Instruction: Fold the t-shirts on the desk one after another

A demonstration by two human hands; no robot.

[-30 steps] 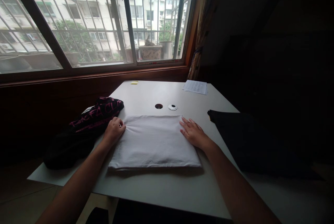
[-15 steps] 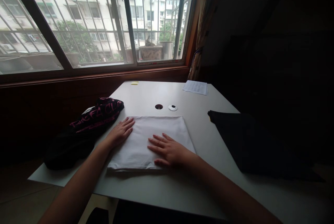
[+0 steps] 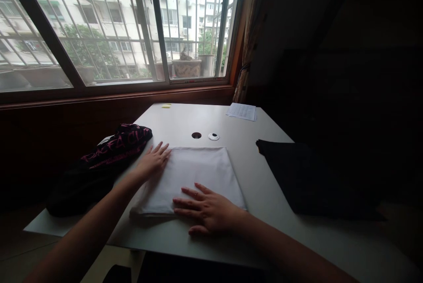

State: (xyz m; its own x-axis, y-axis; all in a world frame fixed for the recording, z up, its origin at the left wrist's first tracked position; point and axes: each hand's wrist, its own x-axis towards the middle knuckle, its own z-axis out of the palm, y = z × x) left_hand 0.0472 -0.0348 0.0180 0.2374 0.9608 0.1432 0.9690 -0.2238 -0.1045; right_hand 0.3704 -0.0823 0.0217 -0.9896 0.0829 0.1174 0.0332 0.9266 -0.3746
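A white cloth (image 3: pixel 201 166), folded into a flat, roughly square shape, lies on the white table (image 3: pixel 264 230) in front of me. My left hand (image 3: pixel 154 159) is at its far left edge, fingers spread, with the fingertips over the cloth. Across the near edge of the cloth lies my right hand (image 3: pixel 208 210), flat with its fingers apart; the thumb reaches past the edge. Neither hand grips anything. Left of my left hand is a bunched black garment (image 3: pixel 109 159) with pink lettering.
Dark folded fabric (image 3: pixel 310 177) covers part of the table's right side. Farther back are a round cable hole (image 3: pixel 196 135), its loose cover (image 3: pixel 213 136), papers (image 3: pixel 242 111) and a yellow note (image 3: pixel 166 105). A barred window (image 3: pixel 115 27) stands behind the table.
My right hand has slid toward me and slightly left, from the cloth's middle to its near edge. My left hand stays at the far left edge. The whole view has shifted a little.
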